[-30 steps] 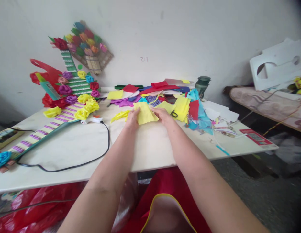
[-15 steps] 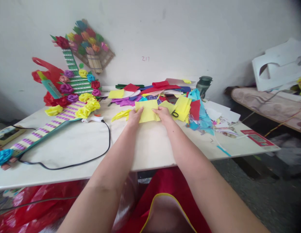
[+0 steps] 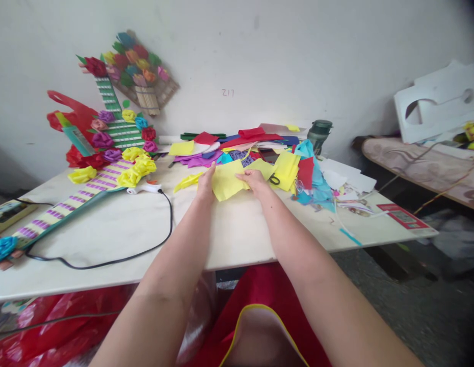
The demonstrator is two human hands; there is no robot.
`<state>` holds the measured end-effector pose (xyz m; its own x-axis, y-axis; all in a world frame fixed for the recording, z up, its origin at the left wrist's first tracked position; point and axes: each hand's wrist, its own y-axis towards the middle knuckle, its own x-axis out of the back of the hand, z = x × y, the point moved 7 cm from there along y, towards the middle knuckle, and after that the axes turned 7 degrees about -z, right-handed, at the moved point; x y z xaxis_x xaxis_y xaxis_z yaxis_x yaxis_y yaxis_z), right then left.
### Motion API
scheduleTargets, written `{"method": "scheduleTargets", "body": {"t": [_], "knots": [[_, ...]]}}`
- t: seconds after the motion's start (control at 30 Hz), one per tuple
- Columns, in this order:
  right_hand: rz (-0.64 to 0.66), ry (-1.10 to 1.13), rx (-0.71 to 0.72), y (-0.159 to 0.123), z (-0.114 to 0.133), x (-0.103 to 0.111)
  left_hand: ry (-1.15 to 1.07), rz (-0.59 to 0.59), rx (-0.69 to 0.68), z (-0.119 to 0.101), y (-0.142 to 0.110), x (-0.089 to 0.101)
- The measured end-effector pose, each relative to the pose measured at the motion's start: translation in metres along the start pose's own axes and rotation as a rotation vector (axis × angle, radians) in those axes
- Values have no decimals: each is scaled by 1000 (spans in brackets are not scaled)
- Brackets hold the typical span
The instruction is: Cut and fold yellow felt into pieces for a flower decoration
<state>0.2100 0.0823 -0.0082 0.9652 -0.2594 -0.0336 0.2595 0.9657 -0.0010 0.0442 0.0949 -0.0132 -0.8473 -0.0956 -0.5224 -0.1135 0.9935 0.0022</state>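
Note:
A yellow sheet of crepe paper (image 3: 227,182) is held up above the table, tilted with its lower left corner hanging down. My left hand (image 3: 207,183) is at its left edge, thumb pointing up and the other fingers hidden behind the sheet. At the right edge, my right hand (image 3: 254,180) pinches the sheet between thumb and fingers. More yellow paper (image 3: 286,171) lies just beyond my right hand, with the dark handle of scissors (image 3: 274,179) beside it. A crumpled yellow strip (image 3: 188,181) rests left of my left hand.
A guitar-shaped craft (image 3: 118,133) with paper flowers stands at the left. Near it lie a white glue gun (image 3: 144,189) and its black cord (image 3: 171,219). Coloured paper (image 3: 256,135) is piled along the wall, beside a dark green bottle (image 3: 319,135). White scraps (image 3: 346,173) lie at the right.
The yellow sheet went from skewed to level and squarely stretched, then tilted again. My left thumb has moved off its face to the left edge; my right hand keeps its pinch.

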Motion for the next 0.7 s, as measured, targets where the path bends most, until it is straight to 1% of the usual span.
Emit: {"method": "scheduleTargets", "body": {"t": [0.03,0.1,0.17,0.3,0.47,0.53,0.6,0.7], "knots": [[12,-11,-8,-1,0,0,-2,2,8,1,0,1],[25,-23,-14,-2,0,0,7,-31,15,2,0,5],[32,-21,-18,-1,-1,1,32,-60,-4,1,0,7],[60,30,-22,2,-2,3,45,-45,-9,2,-1,6],[50,111,-33,6,-2,5,59,-65,10,1,2,8],[55,126,-53,7,-2,6,82,-58,51,0,2,8],[78,126,-74,6,-1,6,108,-23,94,-1,0,7],[131,78,-95,2,1,5,151,21,113,-5,-4,5]]}}
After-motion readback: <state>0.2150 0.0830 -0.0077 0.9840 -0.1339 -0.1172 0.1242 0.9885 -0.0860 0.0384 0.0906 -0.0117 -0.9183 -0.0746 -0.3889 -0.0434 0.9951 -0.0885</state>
